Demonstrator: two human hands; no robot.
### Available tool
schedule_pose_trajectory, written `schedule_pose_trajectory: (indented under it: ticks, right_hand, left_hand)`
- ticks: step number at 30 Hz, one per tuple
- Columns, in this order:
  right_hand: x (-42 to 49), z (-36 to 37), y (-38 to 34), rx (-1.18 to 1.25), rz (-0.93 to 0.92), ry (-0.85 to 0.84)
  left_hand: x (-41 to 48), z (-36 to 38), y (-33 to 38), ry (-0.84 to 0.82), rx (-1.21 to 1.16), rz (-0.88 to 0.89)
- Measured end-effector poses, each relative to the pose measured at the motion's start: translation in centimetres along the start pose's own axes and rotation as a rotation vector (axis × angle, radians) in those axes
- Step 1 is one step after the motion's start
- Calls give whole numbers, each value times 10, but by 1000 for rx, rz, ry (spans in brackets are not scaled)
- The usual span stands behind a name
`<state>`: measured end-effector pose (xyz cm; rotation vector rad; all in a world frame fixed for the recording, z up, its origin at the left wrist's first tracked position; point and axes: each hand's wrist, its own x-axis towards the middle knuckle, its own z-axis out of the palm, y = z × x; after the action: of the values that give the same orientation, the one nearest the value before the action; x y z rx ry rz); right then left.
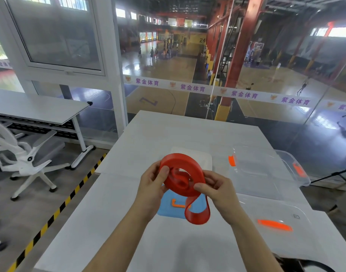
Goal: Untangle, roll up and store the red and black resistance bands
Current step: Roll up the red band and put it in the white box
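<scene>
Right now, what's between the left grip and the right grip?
The red band, partly rolled: left grip and right grip both hold it, loose tail hanging over the blue lid. Head view.

A long white strip (191, 87) runs across the glass wall (266, 122). The purple words "紫金体育" stand on it four full times, and a fifth set is cut off at the right edge. A small orange animal-head badge (173, 84) sits before each set of words. Far off in the hall, the dark number "24" (202, 40) stands on a yellow wall (194, 37). A big purple mark (148, 101) like a "Z" is painted on the court floor (180, 103).
</scene>
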<state>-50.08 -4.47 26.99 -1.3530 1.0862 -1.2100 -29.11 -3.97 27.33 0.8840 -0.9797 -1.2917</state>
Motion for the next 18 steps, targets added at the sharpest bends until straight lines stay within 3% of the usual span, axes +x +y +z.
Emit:
schedule_pose_trajectory:
  ticks: [3, 7, 12, 15, 18]
  right_hand:
    - [-1, -1, 2, -60, 24, 29]
    - [5, -18, -12, -281, 17, -105]
    - [19, -19, -38, -826, -40, -340]
    - [23, -15, -49, -893, -51, -409]
    - [24, -12, -49, -1011, -80, -464]
  left_hand:
    - [3, -10, -3, -123, 117, -82]
    - [9, -31, 1, -327, 449, -156]
    - [11, -21, 5, -423, 771, -138]
    - [11, -14, 7, -374, 838, -72]
    - [12, -11, 13, -455, 1003, -71]
